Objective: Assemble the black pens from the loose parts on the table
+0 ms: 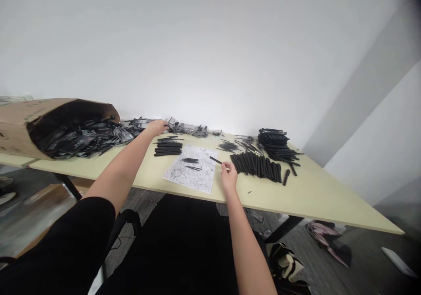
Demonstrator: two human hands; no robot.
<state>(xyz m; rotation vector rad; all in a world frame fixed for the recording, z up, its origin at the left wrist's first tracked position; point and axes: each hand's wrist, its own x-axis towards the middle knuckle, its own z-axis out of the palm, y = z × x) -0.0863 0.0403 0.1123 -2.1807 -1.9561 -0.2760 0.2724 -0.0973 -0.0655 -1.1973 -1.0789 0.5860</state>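
Observation:
My right hand (229,175) pinches the end of a thin black stick (215,159), which points up and left over the right edge of a printed white sheet (189,179). Thin black pieces (190,160) lie on that sheet. My left hand (158,127) reaches to the back of the table, at the clear and black plastic packets (141,122); its fingers are closed, and what they hold is too small to make out. Just in front of it lies a stack of black pens (168,148). A long row of thicker black pens (256,165) lies beside my right hand.
A cardboard box (15,130) lies on its side at the left, spilling packets. Black pens are piled (274,143) at the back right. Small thin parts (228,146) lie behind the row. The pale yellow table (315,194) meets the wall behind.

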